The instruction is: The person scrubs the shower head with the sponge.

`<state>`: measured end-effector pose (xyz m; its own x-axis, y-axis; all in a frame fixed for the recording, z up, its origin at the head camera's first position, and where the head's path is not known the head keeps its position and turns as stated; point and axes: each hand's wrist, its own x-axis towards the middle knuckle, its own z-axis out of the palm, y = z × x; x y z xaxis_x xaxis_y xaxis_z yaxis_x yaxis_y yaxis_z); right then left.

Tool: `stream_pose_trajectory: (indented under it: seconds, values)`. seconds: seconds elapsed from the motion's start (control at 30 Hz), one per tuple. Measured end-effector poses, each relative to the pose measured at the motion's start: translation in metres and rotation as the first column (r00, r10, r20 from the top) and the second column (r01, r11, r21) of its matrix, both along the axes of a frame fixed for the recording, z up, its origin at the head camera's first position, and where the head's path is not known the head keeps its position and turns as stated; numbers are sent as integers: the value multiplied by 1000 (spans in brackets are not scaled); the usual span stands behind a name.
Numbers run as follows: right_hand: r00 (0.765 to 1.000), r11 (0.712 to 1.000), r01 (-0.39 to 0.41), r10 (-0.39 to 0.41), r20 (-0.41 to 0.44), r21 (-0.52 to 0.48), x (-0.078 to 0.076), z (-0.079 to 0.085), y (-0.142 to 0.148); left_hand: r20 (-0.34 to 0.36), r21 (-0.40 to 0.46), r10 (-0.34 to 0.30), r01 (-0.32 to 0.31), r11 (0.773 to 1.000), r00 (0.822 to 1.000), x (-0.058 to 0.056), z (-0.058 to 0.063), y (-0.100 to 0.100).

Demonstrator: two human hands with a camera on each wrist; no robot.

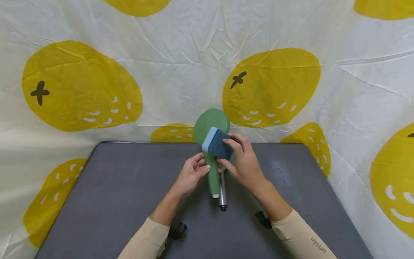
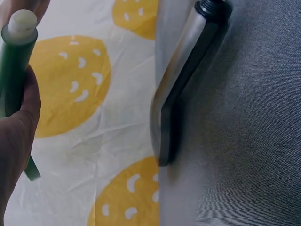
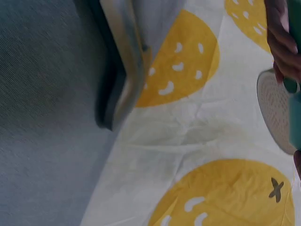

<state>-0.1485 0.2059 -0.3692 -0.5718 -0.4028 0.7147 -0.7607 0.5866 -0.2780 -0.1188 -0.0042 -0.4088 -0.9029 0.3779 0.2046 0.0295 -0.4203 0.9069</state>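
My left hand (image 1: 191, 174) grips the handle of a green handheld shower head (image 1: 205, 120), raised over the far half of the table. Its round back faces me in the head view, while the right wrist view catches the pale perforated spray face (image 3: 273, 110). With thumb and fingertips, my right hand (image 1: 247, 163) pinches a sponge (image 1: 221, 144), dark blue on one side and light blue on the other. The sponge overlaps the lower part of the green head. A silver handheld shower head (image 1: 222, 192) lies on the table below, partly hidden by the green handle.
The dark grey table (image 1: 129, 194) reaches back to a white curtain (image 1: 181, 82) printed with yellow lemons, which also hangs at both sides. Black wrist-camera mounts (image 1: 177, 230) stick out below the sleeves.
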Motion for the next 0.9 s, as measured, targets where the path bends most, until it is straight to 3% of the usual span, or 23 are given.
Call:
stream_pose_trajectory:
  seconds: [0.23, 0.67, 0.9]
  values:
    - [999, 999, -37, 37, -16, 12, 10, -12, -4, 26, -48, -19, 20, 999, 999, 2, -2, -5]
    - [994, 992, -112, 111, 17, 64, 15, -17, 3, 53, -168, -64, 72, 983, 997, 2, -5, -10]
    - [993, 993, -112, 112, -26, 29, 12, -8, 7, 10, -130, -66, 66, 989, 998, 5, -4, -9]
